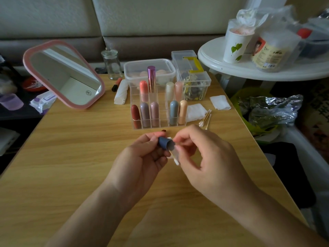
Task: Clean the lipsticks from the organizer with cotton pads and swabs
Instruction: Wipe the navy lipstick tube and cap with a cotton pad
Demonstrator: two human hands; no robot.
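Observation:
A clear acrylic organizer (137, 97) stands mid-table with several capsule-shaped lipsticks in its slots, and a tall purple metallic tube (151, 78) at the back. In front of it my left hand (142, 157) grips a dark blue lipstick cap (164, 142), open end facing right. My right hand (204, 154) pinches a cotton swab (175, 160) at the cap's mouth; its white tip pokes out below my fingers. A bit of white pad shows behind the cap. Loose cotton swabs (205, 119) and white cotton pads (195, 112) lie right of the organizer.
A pink-framed mirror (64, 73) leans at the left. Behind the organizer are a lidded plastic box (149, 66), a glass jar (111, 64), a clip box (194, 81), a rolled white cloth (122, 92). Another pad (220, 102) lies near the table's right edge. A white round side table (267, 68) holds cups.

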